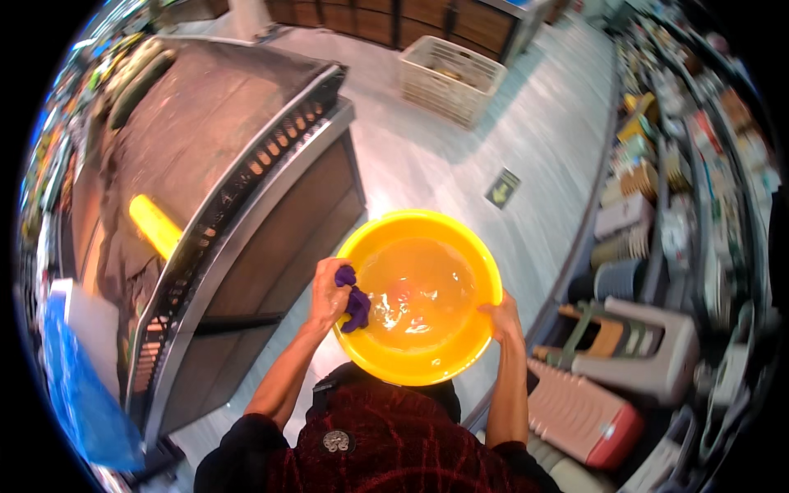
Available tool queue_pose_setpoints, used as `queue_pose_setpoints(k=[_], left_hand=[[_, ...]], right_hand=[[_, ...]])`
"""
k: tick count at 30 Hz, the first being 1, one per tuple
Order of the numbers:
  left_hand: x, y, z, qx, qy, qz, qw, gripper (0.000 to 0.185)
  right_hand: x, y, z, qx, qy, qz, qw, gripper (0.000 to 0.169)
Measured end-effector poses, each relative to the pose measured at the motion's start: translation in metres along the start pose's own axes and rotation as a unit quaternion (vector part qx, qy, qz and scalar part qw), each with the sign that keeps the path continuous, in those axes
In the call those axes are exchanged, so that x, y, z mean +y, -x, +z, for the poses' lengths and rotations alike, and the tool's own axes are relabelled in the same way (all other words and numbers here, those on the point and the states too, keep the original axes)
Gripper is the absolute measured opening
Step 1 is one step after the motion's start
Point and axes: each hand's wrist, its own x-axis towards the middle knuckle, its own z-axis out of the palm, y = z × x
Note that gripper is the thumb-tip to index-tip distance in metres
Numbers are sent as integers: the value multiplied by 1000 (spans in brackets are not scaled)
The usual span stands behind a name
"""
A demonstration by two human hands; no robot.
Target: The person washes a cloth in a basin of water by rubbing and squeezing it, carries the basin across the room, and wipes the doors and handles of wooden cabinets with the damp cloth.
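A yellow plastic basin (425,365) with rippling water (425,289) in it is held in front of my body, above the floor. My left hand (328,293) grips its left rim and pins a bunched purple cloth (355,308) there, part of which hangs inside the wall. On the opposite side, my right hand (504,315) holds the rim, with the thumb over the edge. The fingers beneath the basin are hidden on both sides.
To my left stands a display counter (277,215) with a perforated black edge and a yellow cylinder (154,225) on top. A white plastic crate (450,80) sits on the floor ahead. Shelves with plastic stools (579,413) and household goods line my right.
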Motion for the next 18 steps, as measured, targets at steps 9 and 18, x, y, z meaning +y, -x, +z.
queue_pose_setpoints(k=[9,18], left_hand=[[41,-89,70,103,-1,-89,991,44],[53,-189,129,151,-21,-119,981,44]], right_hand=[[-117,-154,-17,-108,53,20,993,52],[-205,-284,-11,-144,134,9,980,54]])
